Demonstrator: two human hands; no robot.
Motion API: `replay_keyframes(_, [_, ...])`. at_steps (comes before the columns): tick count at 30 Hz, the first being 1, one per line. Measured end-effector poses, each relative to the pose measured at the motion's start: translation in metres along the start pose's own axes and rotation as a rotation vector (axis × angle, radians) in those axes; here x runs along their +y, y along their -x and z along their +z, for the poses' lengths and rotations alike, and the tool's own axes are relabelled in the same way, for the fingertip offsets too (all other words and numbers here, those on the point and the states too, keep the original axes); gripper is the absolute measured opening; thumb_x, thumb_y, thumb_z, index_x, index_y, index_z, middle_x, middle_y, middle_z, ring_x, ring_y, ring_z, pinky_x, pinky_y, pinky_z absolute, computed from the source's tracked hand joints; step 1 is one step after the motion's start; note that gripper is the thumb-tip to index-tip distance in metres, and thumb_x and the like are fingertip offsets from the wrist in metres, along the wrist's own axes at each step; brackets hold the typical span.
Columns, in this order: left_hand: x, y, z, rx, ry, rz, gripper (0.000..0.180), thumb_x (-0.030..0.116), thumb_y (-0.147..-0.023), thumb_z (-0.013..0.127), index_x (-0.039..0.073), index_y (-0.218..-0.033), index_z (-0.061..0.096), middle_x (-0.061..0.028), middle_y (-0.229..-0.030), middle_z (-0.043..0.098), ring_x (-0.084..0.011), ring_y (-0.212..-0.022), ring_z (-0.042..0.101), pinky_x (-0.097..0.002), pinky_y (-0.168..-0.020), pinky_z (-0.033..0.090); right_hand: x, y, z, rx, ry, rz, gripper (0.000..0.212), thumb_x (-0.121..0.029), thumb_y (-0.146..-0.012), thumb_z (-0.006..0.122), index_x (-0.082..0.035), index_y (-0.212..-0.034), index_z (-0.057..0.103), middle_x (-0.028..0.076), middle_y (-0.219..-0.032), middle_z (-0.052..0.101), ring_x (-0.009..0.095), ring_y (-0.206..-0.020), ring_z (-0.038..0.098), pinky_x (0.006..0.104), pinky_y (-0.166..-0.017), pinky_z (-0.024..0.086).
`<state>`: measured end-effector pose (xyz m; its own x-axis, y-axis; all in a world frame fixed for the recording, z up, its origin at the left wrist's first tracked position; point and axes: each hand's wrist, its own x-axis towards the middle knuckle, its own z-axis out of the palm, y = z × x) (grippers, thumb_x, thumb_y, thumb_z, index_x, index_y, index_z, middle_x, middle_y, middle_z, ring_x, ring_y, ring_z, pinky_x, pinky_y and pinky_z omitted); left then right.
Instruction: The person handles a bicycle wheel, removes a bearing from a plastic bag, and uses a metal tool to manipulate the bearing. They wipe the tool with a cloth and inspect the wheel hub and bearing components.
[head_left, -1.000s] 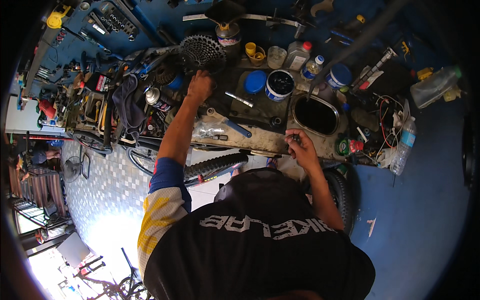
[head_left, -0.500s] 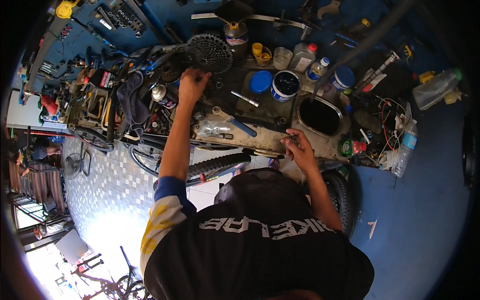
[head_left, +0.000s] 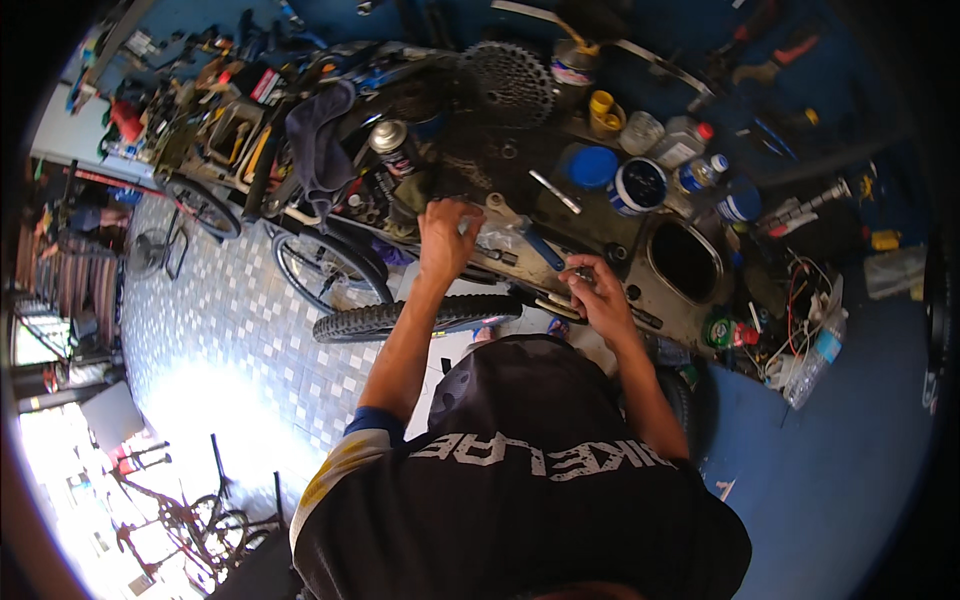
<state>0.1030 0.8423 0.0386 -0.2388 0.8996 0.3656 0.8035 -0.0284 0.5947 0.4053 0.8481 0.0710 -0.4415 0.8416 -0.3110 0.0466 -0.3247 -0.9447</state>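
My left hand (head_left: 448, 235) is over the front of the workbench, fingers curled with the tips close to the thumb. Whatever it may hold is hidden. Beside it lie a clear plastic bag (head_left: 497, 240) and a blue-handled tool (head_left: 540, 246) with a round metal head. My right hand (head_left: 598, 294) is raised just in front of the bench edge, pinching a small metal part (head_left: 584, 273) between thumb and fingers. Farther back, a large bicycle cassette (head_left: 508, 85) stands behind a spray can (head_left: 392, 146). A silver rod (head_left: 555, 192) rests on the bench near a blue lid (head_left: 592, 167).
An open tub of dark paste (head_left: 638, 186), several bottles and a metal basin (head_left: 686, 260) stand on the right side. A grey cloth (head_left: 320, 135) hangs at the left. A knobbly bicycle tyre (head_left: 400, 318) is below the bench edge, under my left forearm.
My left hand has drawn back from beside the cassette to the bench's front, near the plastic bag. My right hand still pinches the small part. The view has turned, shifting the bench rightward.
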Motion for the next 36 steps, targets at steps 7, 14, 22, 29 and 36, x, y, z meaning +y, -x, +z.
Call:
replay_keyframes(7, [-0.084,-0.047,-0.12,0.528,-0.405,-0.189,0.052,0.044,-0.086,0.083,0.003,-0.06,0.064,-0.015,-0.071,0.065,-0.0375,-0.074,0.064,-0.0551,-0.067,0.047,0.013,-0.002,0.018,0.002,0.062,0.008,0.028,-0.011,-0.103,0.061,-0.008,-0.131,0.058,0.007,-0.111,0.069,0.006,-0.075,0.055,0.023,-0.064,0.045])
replay_keyframes(14, [-0.072,-0.036,-0.122,0.195,-0.004,-0.35,0.048,0.034,-0.092,0.078,0.008,-0.131,0.063,-0.0121,-0.071,0.07,-0.0322,-0.069,0.072,-0.0414,-0.067,0.054,0.017,-0.003,0.044,0.018,0.013,0.029,0.027,-0.013,-0.104,0.06,-0.008,-0.131,0.058,0.005,-0.112,0.068,0.005,-0.071,0.054,0.0211,-0.058,0.041])
replay_keyframes(22, [-0.109,-0.006,-0.048,-0.067,-0.428,0.026,0.04,0.02,-0.08,0.082,0.024,-0.12,0.078,-0.0054,-0.139,0.061,-0.0358,-0.134,0.046,-0.0537,-0.107,0.04,0.031,-0.001,0.065,0.04,-0.027,0.011,0.032,-0.018,-0.105,0.063,-0.008,-0.133,0.053,0.008,-0.112,0.071,0.007,-0.071,0.056,0.0216,-0.057,0.043])
replay_keyframes(29, [-0.105,-0.02,-0.058,0.024,-0.385,-0.014,0.031,0.018,-0.07,0.09,0.012,-0.096,0.073,-0.0098,-0.115,0.057,-0.0349,-0.117,0.05,-0.0493,-0.098,0.041,0.018,-0.01,0.074,-0.088,-0.67,0.155,0.036,-0.036,-0.109,0.057,-0.006,-0.129,0.054,0.013,-0.113,0.07,0.01,-0.07,0.057,0.0252,-0.06,0.046])
replay_keyframes(36, [0.0,-0.014,-0.087,0.081,0.181,0.042,0.045,0.019,-0.075,0.091,0.009,-0.112,0.069,-0.017,-0.124,0.057,-0.0383,-0.123,0.052,-0.0492,-0.101,0.045,-0.007,-0.025,0.08,-0.345,-1.035,0.058,0.048,-0.05,-0.112,0.042,-0.008,-0.127,0.059,0.011,-0.114,0.068,0.011,-0.071,0.053,0.0263,-0.059,0.043])
